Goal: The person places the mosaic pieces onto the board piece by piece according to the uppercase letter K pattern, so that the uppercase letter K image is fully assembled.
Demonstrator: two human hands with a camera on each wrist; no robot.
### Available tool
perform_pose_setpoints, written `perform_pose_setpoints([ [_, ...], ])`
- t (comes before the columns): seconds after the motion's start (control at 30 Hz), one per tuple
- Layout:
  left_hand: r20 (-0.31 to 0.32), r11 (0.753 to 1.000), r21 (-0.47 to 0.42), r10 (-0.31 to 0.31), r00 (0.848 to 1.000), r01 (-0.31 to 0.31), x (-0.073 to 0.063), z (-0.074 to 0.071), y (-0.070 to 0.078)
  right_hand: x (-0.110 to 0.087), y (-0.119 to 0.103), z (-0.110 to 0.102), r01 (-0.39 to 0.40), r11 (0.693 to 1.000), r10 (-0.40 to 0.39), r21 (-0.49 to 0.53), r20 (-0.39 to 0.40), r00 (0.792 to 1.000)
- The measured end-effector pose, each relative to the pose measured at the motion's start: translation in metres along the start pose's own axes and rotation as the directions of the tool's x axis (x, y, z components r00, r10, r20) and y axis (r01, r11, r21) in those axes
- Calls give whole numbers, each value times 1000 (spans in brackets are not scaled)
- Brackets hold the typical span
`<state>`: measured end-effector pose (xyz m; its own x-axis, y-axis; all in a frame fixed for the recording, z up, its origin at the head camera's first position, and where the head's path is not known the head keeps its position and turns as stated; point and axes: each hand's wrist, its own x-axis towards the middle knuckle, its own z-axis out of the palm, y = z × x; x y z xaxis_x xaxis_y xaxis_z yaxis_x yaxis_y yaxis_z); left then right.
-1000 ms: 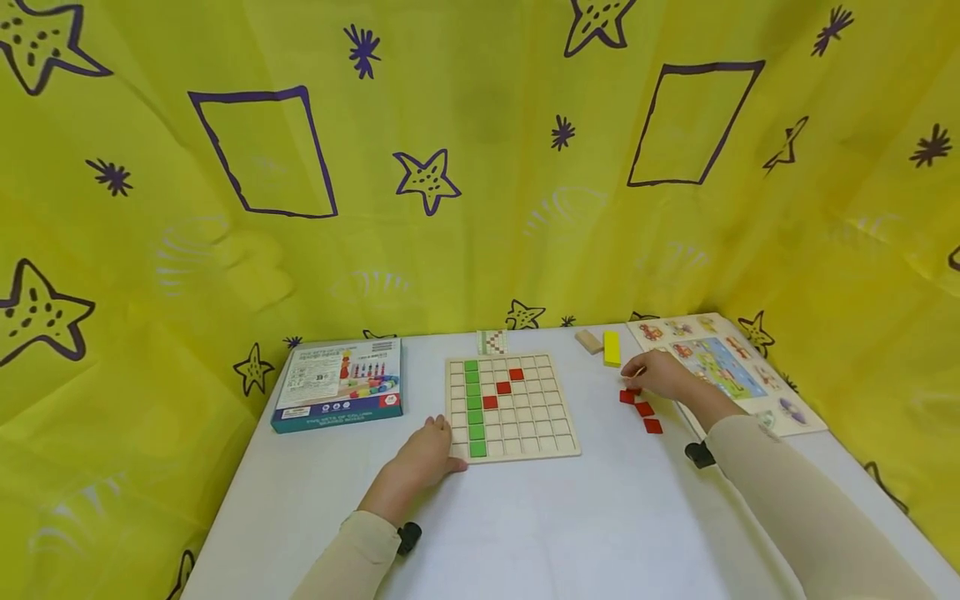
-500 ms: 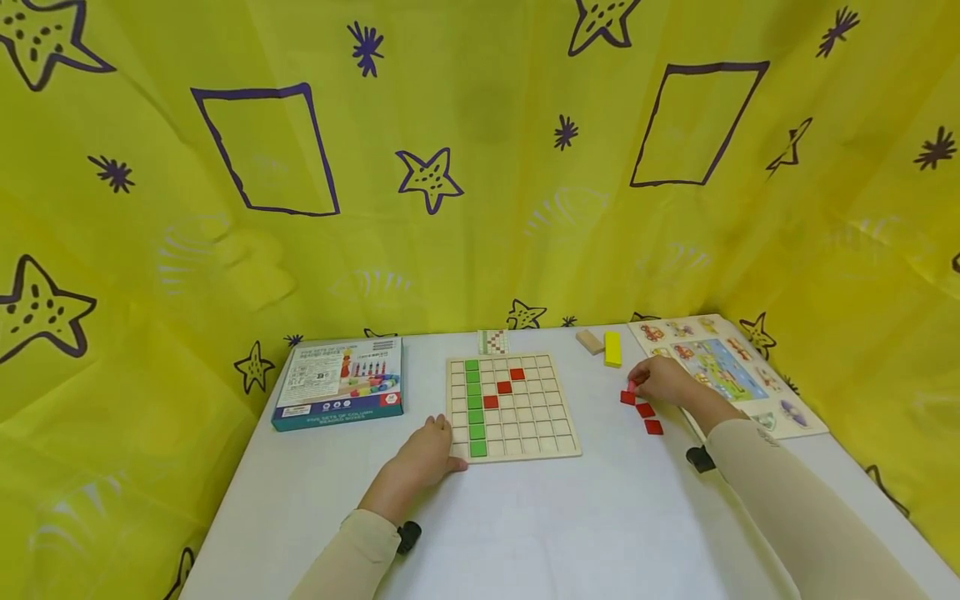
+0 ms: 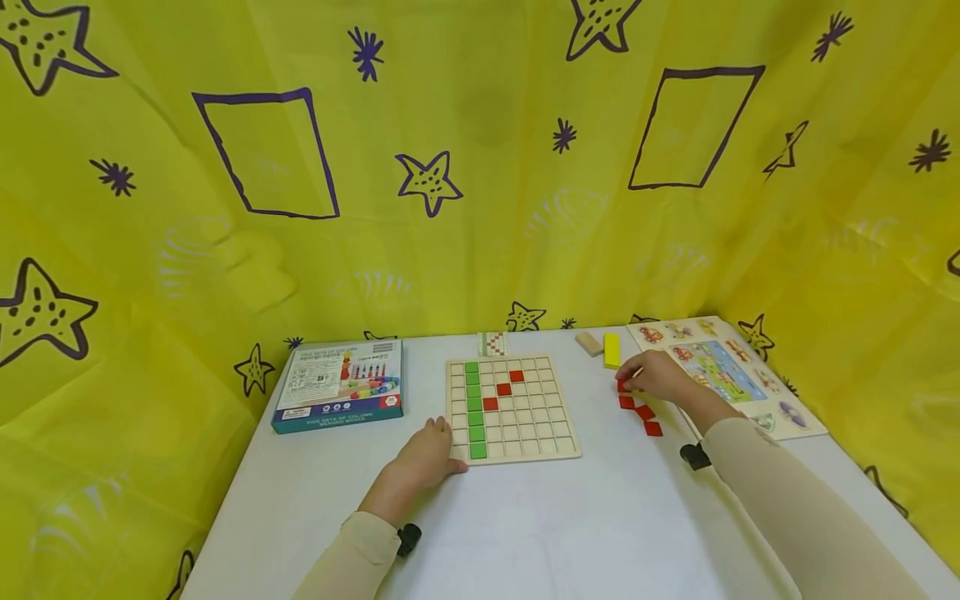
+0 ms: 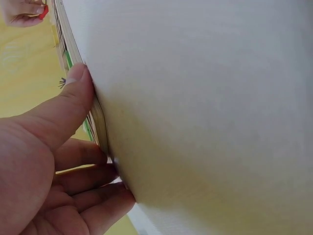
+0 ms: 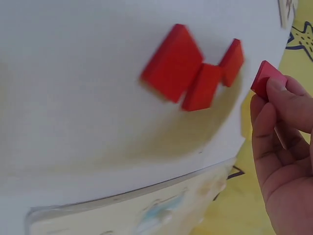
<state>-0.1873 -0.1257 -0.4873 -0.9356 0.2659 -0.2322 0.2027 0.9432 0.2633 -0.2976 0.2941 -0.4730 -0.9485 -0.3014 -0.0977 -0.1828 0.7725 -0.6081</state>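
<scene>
A wooden grid board (image 3: 534, 427) lies on the table, with a column of green square tiles (image 3: 476, 418) and a diagonal of 3 red tiles (image 3: 504, 389) in its cells. My left hand (image 3: 422, 454) holds the board's near left corner; in the left wrist view the thumb (image 4: 78, 81) lies along the near edge and the fingers bend against the side. To the right of the board, my right hand (image 3: 656, 375) pinches a red square tile (image 5: 264, 78) between thumb and fingertips. Just below it, 3 loose red tiles (image 5: 176, 63) lie on the table.
A boxed bead set (image 3: 339, 385) lies at the left. Behind the board is a small pattern card (image 3: 492, 342). A tan block (image 3: 588, 342) and a yellow block (image 3: 612, 350) lie at the back right. A picture puzzle board (image 3: 787, 383) lies beyond my right forearm.
The right hand has picked up a red tile from beside the other loose ones and shifted slightly left with it. My left hand stays at the board's corner.
</scene>
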Motion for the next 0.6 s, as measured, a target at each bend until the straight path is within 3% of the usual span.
perform_pose_setpoints([
  [0.27,-1,1000,-23,-8,1000,8,-1,1,-1,14,-33,-5,15,1000,-15,21,12,1000],
  [0.6,-10,1000,-28,0,1000,0,-2,1,0,44,-68,2,66,997,-66,35,16,998],
])
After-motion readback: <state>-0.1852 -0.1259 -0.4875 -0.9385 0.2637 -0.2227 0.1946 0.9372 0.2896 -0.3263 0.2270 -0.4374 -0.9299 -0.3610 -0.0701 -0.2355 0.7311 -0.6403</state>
